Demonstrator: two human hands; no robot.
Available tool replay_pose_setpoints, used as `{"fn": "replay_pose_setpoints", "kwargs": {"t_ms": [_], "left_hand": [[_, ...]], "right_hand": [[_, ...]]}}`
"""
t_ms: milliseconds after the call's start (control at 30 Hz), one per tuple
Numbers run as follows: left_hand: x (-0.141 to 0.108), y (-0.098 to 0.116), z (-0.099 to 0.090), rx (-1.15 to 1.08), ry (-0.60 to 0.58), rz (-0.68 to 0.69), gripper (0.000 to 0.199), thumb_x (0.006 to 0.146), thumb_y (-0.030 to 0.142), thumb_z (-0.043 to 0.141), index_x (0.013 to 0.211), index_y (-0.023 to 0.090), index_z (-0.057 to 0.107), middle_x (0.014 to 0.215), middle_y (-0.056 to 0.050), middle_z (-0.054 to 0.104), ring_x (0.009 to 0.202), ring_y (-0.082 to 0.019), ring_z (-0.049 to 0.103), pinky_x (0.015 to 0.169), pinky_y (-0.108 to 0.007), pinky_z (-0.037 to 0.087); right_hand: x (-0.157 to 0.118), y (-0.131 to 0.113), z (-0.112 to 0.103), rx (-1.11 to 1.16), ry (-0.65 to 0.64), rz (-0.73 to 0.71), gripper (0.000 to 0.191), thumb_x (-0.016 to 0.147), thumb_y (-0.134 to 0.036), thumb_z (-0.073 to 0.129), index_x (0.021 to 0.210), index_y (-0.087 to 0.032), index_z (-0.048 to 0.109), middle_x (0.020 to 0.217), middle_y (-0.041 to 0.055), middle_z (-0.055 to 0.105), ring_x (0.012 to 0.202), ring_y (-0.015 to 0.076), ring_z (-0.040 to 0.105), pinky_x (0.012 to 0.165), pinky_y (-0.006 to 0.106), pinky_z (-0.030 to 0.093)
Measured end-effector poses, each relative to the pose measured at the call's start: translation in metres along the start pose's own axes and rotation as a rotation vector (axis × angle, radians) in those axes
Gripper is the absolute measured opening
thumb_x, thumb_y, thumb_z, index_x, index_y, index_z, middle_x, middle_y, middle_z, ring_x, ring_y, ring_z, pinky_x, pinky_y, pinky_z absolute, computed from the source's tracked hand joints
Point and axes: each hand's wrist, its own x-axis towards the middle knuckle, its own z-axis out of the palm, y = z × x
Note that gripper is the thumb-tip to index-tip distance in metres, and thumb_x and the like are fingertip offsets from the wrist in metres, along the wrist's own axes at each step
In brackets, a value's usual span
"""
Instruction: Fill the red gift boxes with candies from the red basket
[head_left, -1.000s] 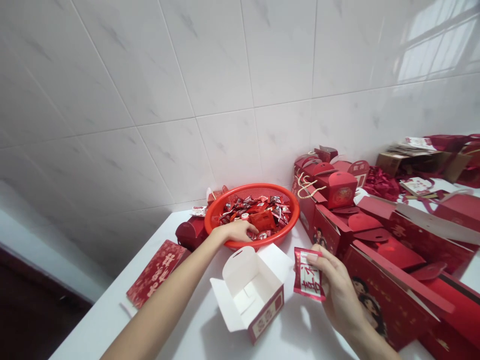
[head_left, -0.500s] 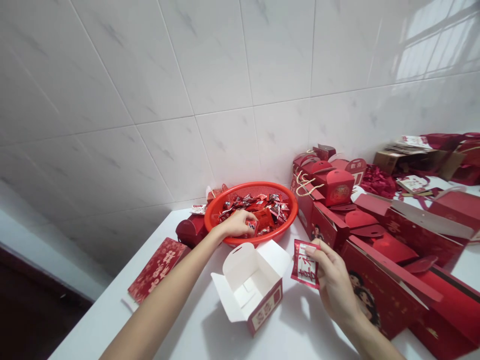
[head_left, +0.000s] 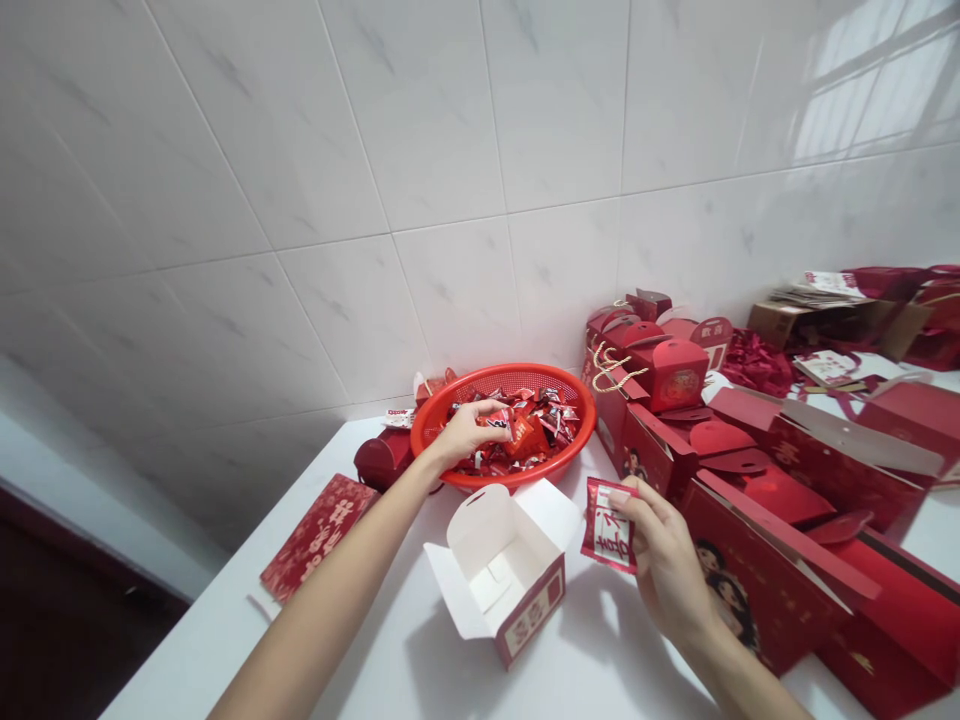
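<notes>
Over the red plastic basket, my left hand pinches a small red wrapped candy. Many loose wrapped candies lie beneath it in the basket. My right hand grips a flat red-and-white packet with Chinese characters between thumb and fingers, above the table. Between my two arms stands an open small gift box, white inside and red outside. Its flaps are spread, and the visible part of its floor is bare.
Red gift bags and boxes crowd the right side, some with rope handles. A flat red box and a dark red box lie left of the basket. Behind rises a tiled wall. The white table ends at the left.
My left hand has moved slightly up and left within the basket, with a candy at its fingertips. My right hand and its packet have barely moved; the open box stays in place.
</notes>
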Motion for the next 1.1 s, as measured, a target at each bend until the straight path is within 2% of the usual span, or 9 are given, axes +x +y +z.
{"fn": "replay_pose_setpoints", "kwargs": {"t_ms": [167,333,533,633,767,867,967,1100], "left_hand": [[-0.001,0.003,0.0,-0.059,0.024,0.024,0.04,0.053,0.025,0.081,0.09,0.015,0.07,0.086,-0.002,0.07,0.08,-0.019,0.065,0.074,-0.029,0.053],[-0.014,0.014,-0.005,-0.085,-0.001,0.059,0.042,0.058,0.033,0.082,0.093,0.014,0.071,0.093,-0.006,0.07,0.082,-0.02,0.065,0.072,-0.029,0.052],[-0.06,0.061,-0.017,0.18,-0.278,0.117,0.028,0.067,0.029,0.078,0.092,0.018,0.074,0.089,-0.003,0.07,0.083,-0.019,0.064,0.073,-0.027,0.049],[-0.085,0.072,-0.013,0.32,-0.361,0.179,0.022,0.076,0.031,0.074,0.095,0.02,0.074,0.091,-0.002,0.071,0.084,-0.019,0.063,0.074,-0.028,0.048],[-0.108,0.067,-0.004,0.466,-0.32,0.276,0.033,0.082,0.035,0.073,0.113,0.023,0.071,0.102,-0.005,0.072,0.089,-0.02,0.064,0.079,-0.031,0.049],[-0.119,0.061,-0.004,0.542,-0.277,0.343,0.032,0.09,0.037,0.066,0.118,0.024,0.068,0.11,-0.007,0.069,0.099,-0.022,0.061,0.089,-0.036,0.048],[-0.13,0.058,-0.01,0.595,-0.256,0.327,0.029,0.094,0.035,0.06,0.12,0.026,0.068,0.114,-0.008,0.065,0.102,-0.023,0.06,0.091,-0.038,0.048],[-0.143,0.05,-0.016,0.625,-0.234,0.291,0.023,0.093,0.031,0.06,0.113,0.027,0.07,0.124,-0.008,0.058,0.111,-0.025,0.057,0.098,-0.041,0.047]], "right_hand": [[0.001,-0.001,0.001,0.002,-0.008,0.002,0.044,0.063,-0.046,0.085,0.063,-0.019,0.05,0.057,-0.0053,0.047,0.05,0.0096,0.041,0.047,0.02,0.039],[0.0,-0.001,0.001,0.0,-0.01,-0.003,0.043,0.064,-0.045,0.085,0.063,-0.019,0.051,0.056,-0.0054,0.047,0.049,0.0092,0.041,0.045,0.02,0.038],[-0.002,-0.001,0.0,0.001,-0.019,0.009,0.043,0.063,-0.045,0.087,0.063,-0.019,0.052,0.057,-0.0055,0.048,0.049,0.0089,0.042,0.046,0.02,0.04],[-0.002,-0.003,0.001,0.01,-0.013,0.007,0.044,0.06,-0.045,0.088,0.063,-0.019,0.053,0.056,-0.0055,0.049,0.049,0.009,0.042,0.046,0.02,0.04],[0.0,-0.005,0.002,0.006,0.0,-0.028,0.044,0.06,-0.047,0.089,0.064,-0.019,0.055,0.058,-0.0049,0.052,0.051,0.0101,0.044,0.048,0.021,0.04],[0.003,-0.005,0.002,-0.019,-0.001,-0.127,0.042,0.063,-0.05,0.088,0.068,-0.02,0.059,0.063,-0.0036,0.057,0.057,0.0117,0.049,0.055,0.022,0.044],[0.005,-0.005,0.006,-0.062,-0.032,-0.232,0.038,0.071,-0.051,0.084,0.074,-0.021,0.062,0.07,-0.0029,0.06,0.064,0.0129,0.051,0.061,0.023,0.045],[0.003,-0.007,0.021,-0.14,-0.098,-0.315,0.029,0.081,-0.048,0.077,0.08,-0.022,0.064,0.076,-0.0015,0.065,0.069,0.014,0.055,0.069,0.025,0.046]]}}
